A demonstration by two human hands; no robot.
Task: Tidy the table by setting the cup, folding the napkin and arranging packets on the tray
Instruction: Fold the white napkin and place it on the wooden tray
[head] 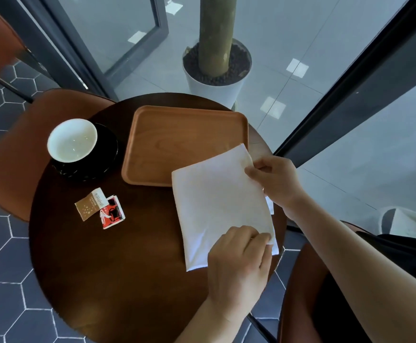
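A white napkin (pixel 216 204), folded over, lies on the right side of the round dark table (pixel 117 268), its far corner overlapping the wooden tray (pixel 177 134). My left hand (pixel 239 266) pinches the napkin's near right corner. My right hand (pixel 276 184) pinches its far right corner. A white cup (pixel 72 141) sits on a black saucer (pixel 103 157) left of the tray. A brown packet (pixel 89 206) and a red packet (pixel 111 215) lie side by side on the table's left part.
Brown chairs stand at the left (pixel 16 149) and near right (pixel 301 293). A white planter (pixel 216 78) with a thick trunk stands on the floor behind the table. Glass panels with dark frames (pixel 350 85) run along the right.
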